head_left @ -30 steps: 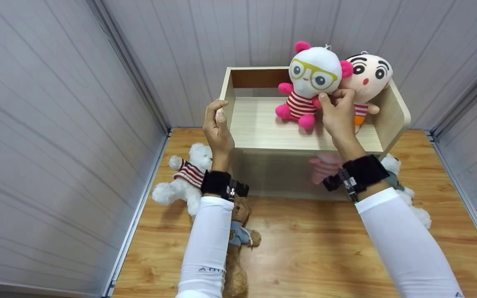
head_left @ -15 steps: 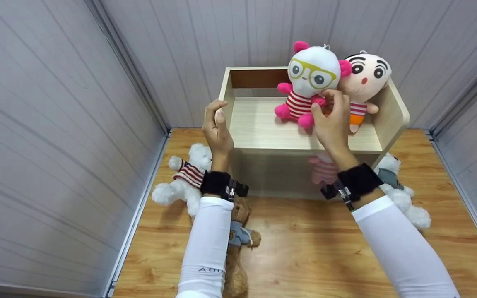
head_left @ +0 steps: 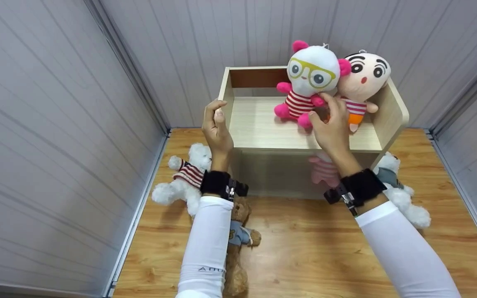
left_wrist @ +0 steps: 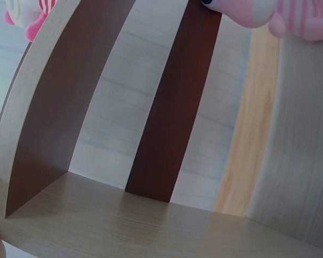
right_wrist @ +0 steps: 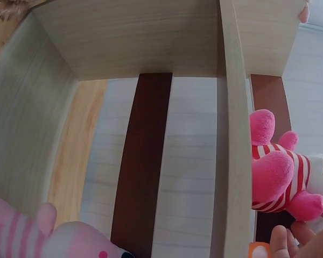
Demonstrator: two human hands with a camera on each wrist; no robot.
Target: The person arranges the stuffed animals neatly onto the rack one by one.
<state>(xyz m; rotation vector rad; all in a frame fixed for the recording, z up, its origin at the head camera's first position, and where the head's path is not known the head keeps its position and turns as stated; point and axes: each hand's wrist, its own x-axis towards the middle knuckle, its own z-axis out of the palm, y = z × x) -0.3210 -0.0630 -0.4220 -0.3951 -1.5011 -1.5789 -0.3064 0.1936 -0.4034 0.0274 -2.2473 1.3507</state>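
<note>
My left hand point(head_left: 218, 132) holds the left side panel of the small wooden shelf point(head_left: 271, 140), its fingers bent at the panel's edge. On the top board sits a plush panda point(head_left: 300, 103) with a white head, yellow glasses, pink limbs and a red-striped body. My right hand point(head_left: 334, 128) is at its right side, thumb and forefinger spread apart near its pink arm and foot. In the right wrist view the fingertips point(right_wrist: 282, 239) show close to the panda's arm. Leaning in the right corner is a boy doll point(head_left: 364, 80) with a striped shirt and orange shorts, partly behind my hand.
A pink striped plush point(head_left: 324, 169) is in the lower compartment. White teddy bears lie on the floor, one in a striped sweater point(head_left: 191, 174) at left, one in a grey top point(head_left: 400, 194) at right. A brown bear point(head_left: 238, 236) lies under my left arm. Panel walls point(head_left: 56, 124) enclose the space.
My right hand has slid down and slightly left along the panda's side, and its thumb and forefinger have parted from the pink arm. The left hand has stayed put.
</note>
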